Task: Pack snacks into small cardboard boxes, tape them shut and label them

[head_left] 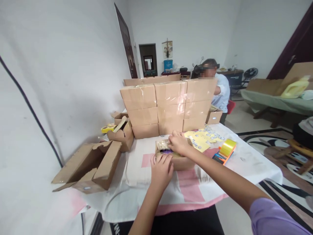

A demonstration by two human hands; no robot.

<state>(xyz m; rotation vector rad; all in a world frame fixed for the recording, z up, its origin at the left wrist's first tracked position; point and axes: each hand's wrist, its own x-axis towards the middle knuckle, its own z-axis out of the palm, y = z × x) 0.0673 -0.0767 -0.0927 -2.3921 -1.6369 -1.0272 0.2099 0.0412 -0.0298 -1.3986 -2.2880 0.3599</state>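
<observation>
A small open cardboard box [182,162] sits in front of me on the white and pink tablecloth [195,186]. My left hand [160,168] rests on its near left edge, fingers curled against the rim. My right hand [179,143] lies on top of the box, fingers bent down over the wrapped contents, where a purple item [166,151] shows. Whether either hand actually grips something is hidden.
A wall of sealed taped cartons [168,107] stands behind the box. Open empty cartons [93,168] lie at the left. Yellow label sheets [202,138] and a tape dispenser with a yellow roll [225,151] lie at the right. Another person [218,89] sits beyond the cartons.
</observation>
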